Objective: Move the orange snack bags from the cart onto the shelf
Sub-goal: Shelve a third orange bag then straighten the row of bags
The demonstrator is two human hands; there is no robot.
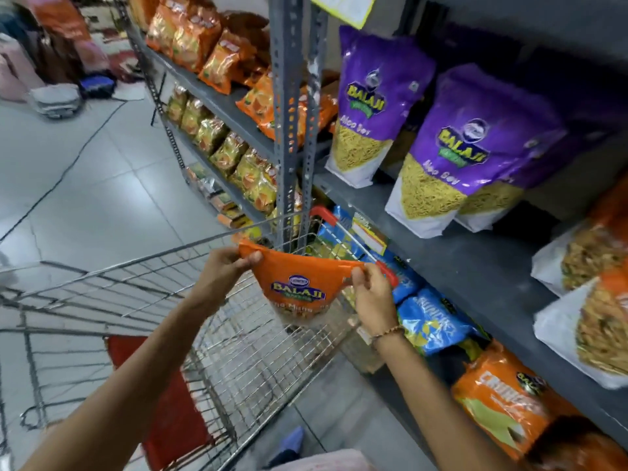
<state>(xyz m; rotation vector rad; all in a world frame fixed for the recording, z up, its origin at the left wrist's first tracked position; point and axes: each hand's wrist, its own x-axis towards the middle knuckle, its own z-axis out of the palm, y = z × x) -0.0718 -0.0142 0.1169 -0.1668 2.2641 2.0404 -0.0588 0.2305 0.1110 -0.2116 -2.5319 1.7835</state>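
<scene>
An orange Balaji snack bag (pixel 299 287) hangs above the wire cart (pixel 142 294), held by its top edge. My left hand (pixel 224 266) pinches the bag's left top corner and my right hand (pixel 372 294) pinches its right top corner. The bag's lower part is see-through and shows the snack inside. The grey metal shelf (pixel 458 253) runs along the right, with bare board in front of the purple bags. More orange bags (pixel 601 239) stand on that shelf at the far right edge of the view.
Two purple Balaji bags (pixel 469 147) stand on the shelf's back. Blue bags (pixel 431 321) and an orange bag (pixel 499 399) fill the lower shelf. A perforated upright post (pixel 289 113) rises beyond the cart. Orange and yellow packs (pixel 204 39) line the far shelves. Tiled floor lies to the left.
</scene>
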